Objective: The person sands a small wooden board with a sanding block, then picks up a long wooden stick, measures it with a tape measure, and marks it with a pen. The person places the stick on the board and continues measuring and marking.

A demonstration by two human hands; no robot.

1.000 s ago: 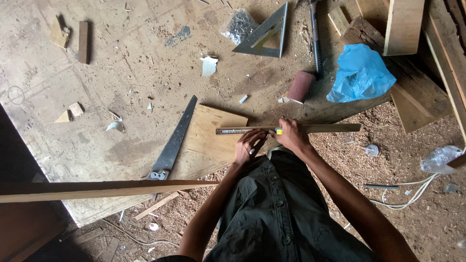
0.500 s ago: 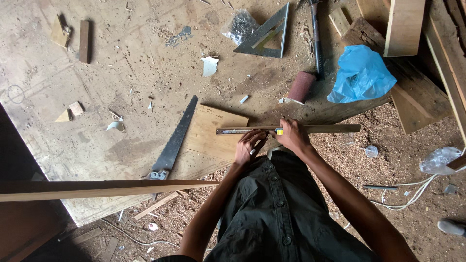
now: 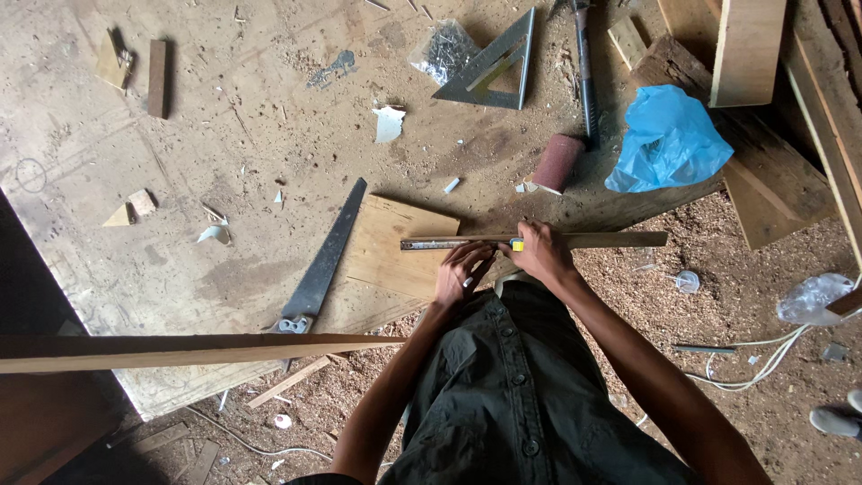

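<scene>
A thin wooden strip [image 3: 615,240] lies across a flat board [image 3: 382,260] on the dusty plywood floor. A metal measuring tape [image 3: 440,242] runs along the strip's left part. My right hand [image 3: 541,254] grips the strip at its middle, with a small yellow piece [image 3: 517,244] showing at the fingertips. My left hand [image 3: 462,272] is curled just to the left, its fingertips pressing on the tape and the strip's near edge. Both forearms reach down from my dark shirt.
A handsaw [image 3: 323,265] lies left of the board. Behind are a metal speed square [image 3: 489,72], a bag of nails [image 3: 440,49], a reddish roll [image 3: 557,163] and a blue plastic bag [image 3: 669,139]. A long wooden lath [image 3: 180,350] crosses the near left. Sawdust covers the right.
My hands stay on the strip almost unmoved. Another person's shoe has come into view at the lower right edge.
</scene>
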